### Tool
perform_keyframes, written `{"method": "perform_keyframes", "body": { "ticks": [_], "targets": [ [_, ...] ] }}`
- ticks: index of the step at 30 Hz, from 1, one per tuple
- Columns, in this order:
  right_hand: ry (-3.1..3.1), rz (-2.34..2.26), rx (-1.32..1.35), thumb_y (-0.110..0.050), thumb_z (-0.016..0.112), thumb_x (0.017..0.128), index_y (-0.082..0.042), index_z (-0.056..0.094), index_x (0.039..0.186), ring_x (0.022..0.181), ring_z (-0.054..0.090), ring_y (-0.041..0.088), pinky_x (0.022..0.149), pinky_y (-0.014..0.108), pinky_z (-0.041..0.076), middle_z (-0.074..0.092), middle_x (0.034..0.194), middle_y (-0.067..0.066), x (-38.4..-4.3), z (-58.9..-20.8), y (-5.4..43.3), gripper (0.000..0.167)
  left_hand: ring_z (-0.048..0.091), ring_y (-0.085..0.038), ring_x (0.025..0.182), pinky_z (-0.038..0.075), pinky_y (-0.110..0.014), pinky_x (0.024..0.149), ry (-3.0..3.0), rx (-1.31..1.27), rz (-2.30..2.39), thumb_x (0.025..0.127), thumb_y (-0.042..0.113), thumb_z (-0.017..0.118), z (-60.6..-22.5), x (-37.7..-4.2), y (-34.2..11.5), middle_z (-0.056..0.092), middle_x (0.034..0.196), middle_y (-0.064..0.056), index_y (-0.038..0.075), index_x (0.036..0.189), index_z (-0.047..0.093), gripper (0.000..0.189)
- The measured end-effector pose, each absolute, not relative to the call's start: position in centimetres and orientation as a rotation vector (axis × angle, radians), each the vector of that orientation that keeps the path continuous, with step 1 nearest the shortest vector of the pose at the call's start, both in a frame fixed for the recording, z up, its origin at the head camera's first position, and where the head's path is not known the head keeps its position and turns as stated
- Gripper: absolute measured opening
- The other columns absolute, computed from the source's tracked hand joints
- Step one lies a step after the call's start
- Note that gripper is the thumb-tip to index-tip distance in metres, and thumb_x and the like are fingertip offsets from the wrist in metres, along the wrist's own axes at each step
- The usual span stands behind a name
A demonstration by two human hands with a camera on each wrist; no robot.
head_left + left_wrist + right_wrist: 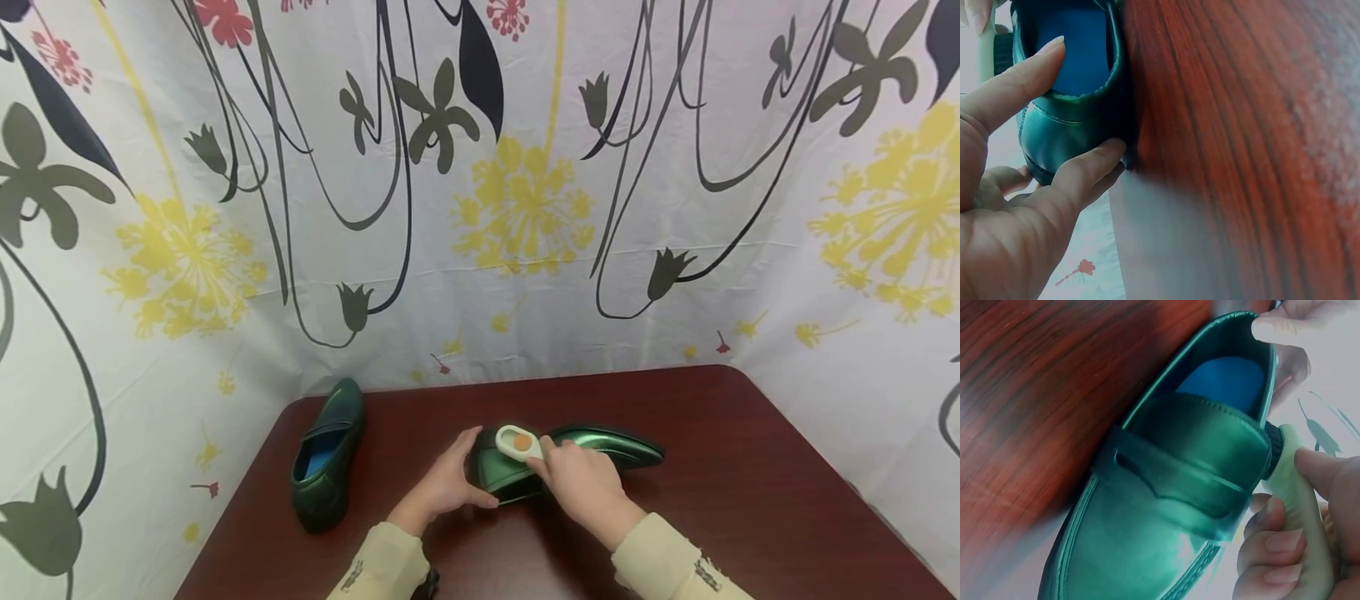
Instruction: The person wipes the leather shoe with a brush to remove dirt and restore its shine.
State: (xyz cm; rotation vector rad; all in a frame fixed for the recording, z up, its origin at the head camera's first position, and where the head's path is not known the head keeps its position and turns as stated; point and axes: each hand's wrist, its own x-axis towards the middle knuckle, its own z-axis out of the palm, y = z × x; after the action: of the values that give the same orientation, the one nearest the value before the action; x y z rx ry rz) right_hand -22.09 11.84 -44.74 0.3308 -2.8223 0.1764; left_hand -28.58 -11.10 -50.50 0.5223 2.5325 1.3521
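Observation:
A shiny green loafer with a blue insole lies tipped on its side on the table, its toe pointing right. My left hand grips the heel end, with the thumb at the opening and the fingers around the back. In my right hand is a brush with a pale green handle and an orange spot on its back. Its short dark bristles press against the loafer's upward-facing side, near the strap across the vamp. A matching loafer stands upright at the table's left side.
The dark red-brown wooden table has a rounded far right corner. White cloth with printed flowers hangs close behind it and along both sides. Beside my left sleeve, a small black object shows at the bottom edge.

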Motion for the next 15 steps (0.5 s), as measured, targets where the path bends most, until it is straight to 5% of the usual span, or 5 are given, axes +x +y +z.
{"method": "perform_keyframes", "body": {
  "ticks": [15],
  "targets": [
    [-2.826, 0.247, 0.282, -0.044, 0.063, 0.098, -0.011, 0.067, 0.129, 0.052, 0.053, 0.015, 0.042, 0.028, 0.036, 0.072, 0.089, 0.011, -21.1, -44.3, 15.1, 0.047, 0.022, -0.037, 0.154, 0.037, -0.058, 0.114, 2.511, 0.516, 1.327, 0.067, 0.022, 0.096, -50.3, -28.9, -11.2, 0.021, 0.168, -0.012, 0.017, 0.162, 0.025, 0.118]
  ]
}}
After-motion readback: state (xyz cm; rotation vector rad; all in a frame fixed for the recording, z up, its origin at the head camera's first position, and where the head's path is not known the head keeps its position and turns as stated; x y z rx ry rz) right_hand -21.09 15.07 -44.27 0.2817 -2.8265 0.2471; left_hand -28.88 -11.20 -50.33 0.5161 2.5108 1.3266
